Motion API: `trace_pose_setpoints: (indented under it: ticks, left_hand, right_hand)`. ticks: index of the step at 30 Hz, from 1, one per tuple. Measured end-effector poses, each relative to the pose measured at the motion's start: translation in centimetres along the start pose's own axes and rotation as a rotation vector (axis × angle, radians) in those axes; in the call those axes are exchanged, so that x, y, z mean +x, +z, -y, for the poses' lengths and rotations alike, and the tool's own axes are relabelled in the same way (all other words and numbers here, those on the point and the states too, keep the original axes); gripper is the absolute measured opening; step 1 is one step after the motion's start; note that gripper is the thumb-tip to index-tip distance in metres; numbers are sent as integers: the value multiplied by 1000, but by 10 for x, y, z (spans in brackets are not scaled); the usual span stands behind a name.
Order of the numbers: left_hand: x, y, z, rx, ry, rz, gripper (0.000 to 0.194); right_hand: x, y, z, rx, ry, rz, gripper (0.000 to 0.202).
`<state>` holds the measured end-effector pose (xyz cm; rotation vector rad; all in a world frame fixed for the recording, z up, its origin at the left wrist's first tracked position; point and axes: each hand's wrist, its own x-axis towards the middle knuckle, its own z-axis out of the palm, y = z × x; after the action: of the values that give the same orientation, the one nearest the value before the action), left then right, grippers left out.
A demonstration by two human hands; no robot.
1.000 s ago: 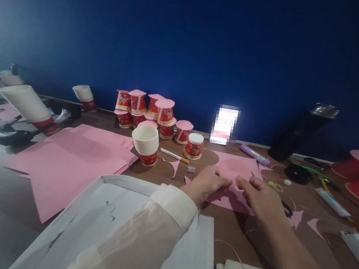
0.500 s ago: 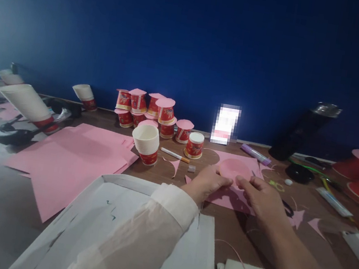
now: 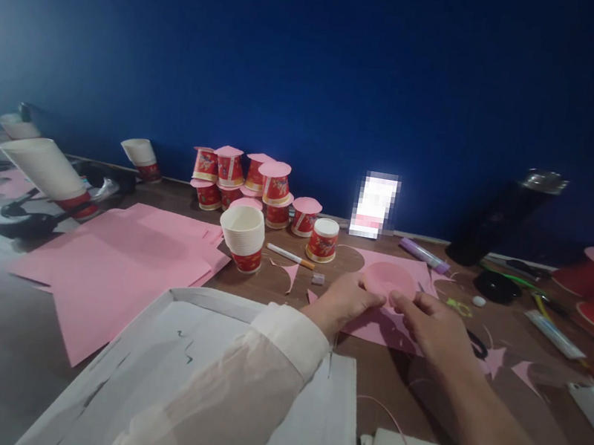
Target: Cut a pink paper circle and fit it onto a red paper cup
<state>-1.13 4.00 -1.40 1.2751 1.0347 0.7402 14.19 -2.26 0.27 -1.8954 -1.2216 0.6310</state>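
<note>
Between my hands is a pink paper circle [image 3: 391,276], held by its near edge above a pink sheet [image 3: 378,329] on the table. My left hand [image 3: 345,302] pinches the circle's left side between thumb and fingers. From the right, my right hand [image 3: 430,326] pinches its lower right edge. Dark scissors [image 3: 477,344] lie partly hidden behind my right hand. Just beyond my left hand an upside-down red paper cup [image 3: 323,240] shows a bare white base. Pink offcuts [image 3: 495,359] are scattered to the right.
Red cups topped with pink circles [image 3: 274,185] are stacked at the back. A nested cup stack [image 3: 243,236], a marker [image 3: 290,256], pink sheets [image 3: 139,258] and a white box [image 3: 215,315] lie leftward. A glowing phone [image 3: 374,205], purple glue stick [image 3: 423,256] and black bottle [image 3: 501,217] stand or lie behind.
Almost nothing differs. Both hands keep the same pinch on the pink paper circle, and the whole view has shifted very slightly.
</note>
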Motion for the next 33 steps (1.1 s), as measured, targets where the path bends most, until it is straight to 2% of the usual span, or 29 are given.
trace_pose_setpoints:
  ticks: [5,10,16,21,27,33]
  left_hand:
    - [1,-1,-1,5,-8,-26,18]
    - [2,1,-1,-5,-4,13,22]
    - [-3,3,-6,28,4,-6,27]
    - [1,5,-1,-4,16,22,29]
    - [-4,5,-4,63,28,7,30]
    - [-8,5,-10,154,58,14,21]
  right_hand:
    - [0,5,-3,276,166,48,35]
    - [1,6,-3,473,274,119,35]
    - [-2,6,-1,415,265,78,36]
    - [-7,8,3,353,211,19,34]
    - [-4,6,0,340,229,44,44]
    - [0,6,-4,316,217,64,49]
